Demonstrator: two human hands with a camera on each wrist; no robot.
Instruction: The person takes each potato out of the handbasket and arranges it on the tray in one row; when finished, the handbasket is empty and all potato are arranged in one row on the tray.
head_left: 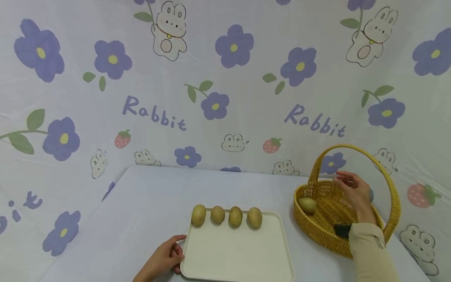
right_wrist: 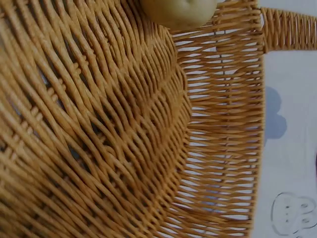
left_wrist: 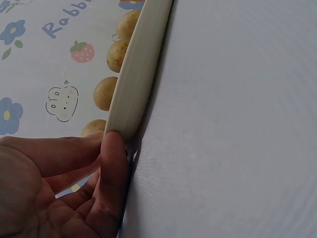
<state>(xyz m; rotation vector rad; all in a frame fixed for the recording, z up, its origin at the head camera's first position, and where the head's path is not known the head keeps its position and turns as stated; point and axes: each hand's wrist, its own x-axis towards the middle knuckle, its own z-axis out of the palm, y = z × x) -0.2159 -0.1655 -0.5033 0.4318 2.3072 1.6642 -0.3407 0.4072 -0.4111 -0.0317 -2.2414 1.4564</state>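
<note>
My left hand (head_left: 164, 256) is at the left edge of a cream rectangular tray (head_left: 236, 250). In the left wrist view, thumb and forefinger pinch the rim of the tray (left_wrist: 141, 69). Several potatoes (head_left: 235, 216) line up along the tray's far side. On the right, my right hand (head_left: 356, 194) hovers over a woven wicker basket (head_left: 317, 231), fingers loosely bent and nothing visible in them. One potato (head_left: 307, 205) lies inside the basket at its left end. The right wrist view shows the basket's weave and that potato (right_wrist: 181, 10), but no hand.
The basket's tall arched handle (head_left: 392, 188) rises beside the right forearm. A pale cloth covers the table (head_left: 151, 203). Behind hangs a curtain (head_left: 246, 86) printed with flowers, rabbits and strawberries. A small black object (head_left: 341, 231) sits at the right sleeve's cuff.
</note>
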